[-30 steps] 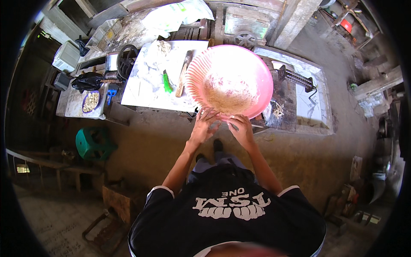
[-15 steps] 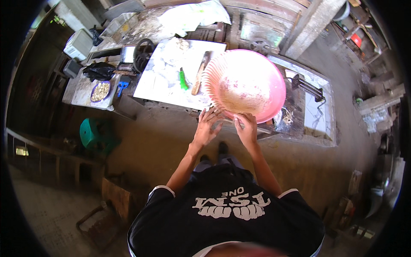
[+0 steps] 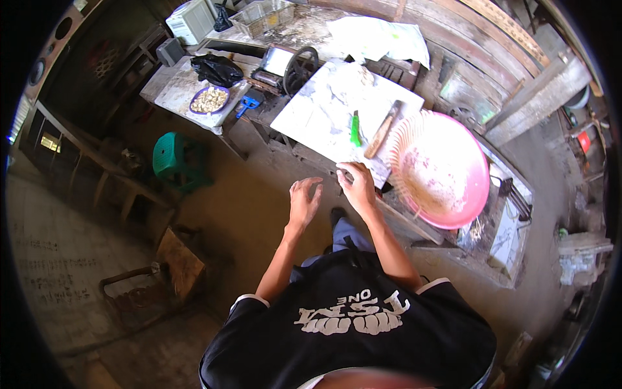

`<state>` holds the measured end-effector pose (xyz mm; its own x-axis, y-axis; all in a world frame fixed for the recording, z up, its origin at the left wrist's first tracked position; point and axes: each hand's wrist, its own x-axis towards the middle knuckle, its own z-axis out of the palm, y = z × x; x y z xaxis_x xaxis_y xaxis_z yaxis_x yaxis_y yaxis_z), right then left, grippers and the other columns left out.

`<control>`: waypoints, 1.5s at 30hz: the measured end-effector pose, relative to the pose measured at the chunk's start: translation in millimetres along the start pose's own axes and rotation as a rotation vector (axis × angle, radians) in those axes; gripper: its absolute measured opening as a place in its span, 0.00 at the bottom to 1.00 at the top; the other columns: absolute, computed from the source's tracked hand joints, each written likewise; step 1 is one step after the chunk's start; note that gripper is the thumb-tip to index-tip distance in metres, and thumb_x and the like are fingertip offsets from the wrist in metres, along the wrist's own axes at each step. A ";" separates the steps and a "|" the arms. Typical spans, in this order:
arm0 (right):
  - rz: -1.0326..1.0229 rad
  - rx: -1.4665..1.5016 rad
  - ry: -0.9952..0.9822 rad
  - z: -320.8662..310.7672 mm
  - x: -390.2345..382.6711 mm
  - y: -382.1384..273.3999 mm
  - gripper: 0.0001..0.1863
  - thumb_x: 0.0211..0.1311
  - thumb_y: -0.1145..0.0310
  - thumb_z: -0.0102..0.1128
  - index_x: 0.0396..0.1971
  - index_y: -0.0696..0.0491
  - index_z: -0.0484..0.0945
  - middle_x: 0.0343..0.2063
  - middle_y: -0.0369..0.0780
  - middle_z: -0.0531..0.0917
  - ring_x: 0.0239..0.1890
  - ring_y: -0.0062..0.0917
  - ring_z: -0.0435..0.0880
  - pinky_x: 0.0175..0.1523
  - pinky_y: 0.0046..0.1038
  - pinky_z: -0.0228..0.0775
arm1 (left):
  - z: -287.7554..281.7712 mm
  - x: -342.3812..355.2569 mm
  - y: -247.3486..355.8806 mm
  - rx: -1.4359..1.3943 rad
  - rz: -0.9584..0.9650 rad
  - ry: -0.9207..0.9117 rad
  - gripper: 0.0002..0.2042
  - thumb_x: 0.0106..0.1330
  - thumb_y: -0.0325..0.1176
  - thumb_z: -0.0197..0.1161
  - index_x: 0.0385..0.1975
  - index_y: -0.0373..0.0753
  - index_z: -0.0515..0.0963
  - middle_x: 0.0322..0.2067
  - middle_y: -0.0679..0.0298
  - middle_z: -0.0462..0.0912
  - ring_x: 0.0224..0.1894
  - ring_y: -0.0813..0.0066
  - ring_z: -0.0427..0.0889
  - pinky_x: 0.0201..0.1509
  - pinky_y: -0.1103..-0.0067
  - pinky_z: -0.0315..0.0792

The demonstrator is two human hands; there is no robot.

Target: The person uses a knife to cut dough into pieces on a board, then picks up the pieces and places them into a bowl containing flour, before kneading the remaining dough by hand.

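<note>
My left hand (image 3: pixel 304 201) hangs in the air before the table, its fingers bent but apart and holding nothing. Beside it my right hand (image 3: pixel 358 186) is empty too, fingers loosely curled and thumb apart, close to the front edge of a white slab (image 3: pixel 311 107). On that slab lie a bright green-handled tool (image 3: pixel 356 128) and a long flat tool with a worn wooden part (image 3: pixel 382 131). A large pink basin (image 3: pixel 478 168) with a ribbed side stands to the right of my hands, pale powdery residue inside it.
A hand-wheel machine (image 3: pixel 298 74) stands behind the slab. Farther left are a purple-rimmed dish of pale pieces (image 3: pixel 210 100), a blue scoop-like tool (image 3: pixel 249 104) and a black plastic bag (image 3: pixel 217 69). A green stool (image 3: pixel 173 159) is on the floor; a white sack (image 3: pixel 379 39) lies behind.
Both hands have come away from the pink basin's near rim and moved left. My view has turned left, so the table and basin now appear farther right.
</note>
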<state>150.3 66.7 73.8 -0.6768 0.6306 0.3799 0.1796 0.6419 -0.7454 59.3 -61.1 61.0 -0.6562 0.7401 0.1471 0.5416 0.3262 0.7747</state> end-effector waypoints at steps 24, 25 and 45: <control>-0.070 -0.375 -0.363 64.4 20.6 68.5 0.13 0.41 0.74 0.55 0.31 0.48 0.77 0.38 0.39 0.69 0.44 0.30 0.64 0.45 0.32 0.59 | 57.8 30.8 -48.8 0.355 -0.034 0.048 0.08 0.46 0.34 0.58 0.26 0.41 0.75 0.37 0.62 0.70 0.43 0.63 0.64 0.48 0.70 0.57; -0.089 -0.375 -0.351 62.5 19.4 68.6 0.12 0.41 0.75 0.55 0.31 0.48 0.77 0.38 0.39 0.69 0.44 0.31 0.64 0.46 0.33 0.58 | 58.7 29.0 -48.8 0.335 -0.029 0.061 0.07 0.45 0.33 0.58 0.25 0.41 0.76 0.37 0.62 0.70 0.43 0.63 0.64 0.47 0.70 0.57; -0.187 -0.251 -0.466 41.4 50.2 73.0 0.05 0.45 0.73 0.53 0.26 0.51 0.74 0.30 0.36 0.76 0.39 0.27 0.70 0.45 0.31 0.57 | 55.2 50.7 -44.4 0.031 -0.033 0.098 0.17 0.47 0.36 0.59 0.38 0.40 0.72 0.44 0.58 0.68 0.48 0.59 0.61 0.52 0.68 0.54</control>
<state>99.8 127.1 15.8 -0.9473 0.2726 0.1683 0.1517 0.8444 -0.5138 31.0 -5.6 0.1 -0.7216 0.6680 0.1820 0.5335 0.3688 0.7612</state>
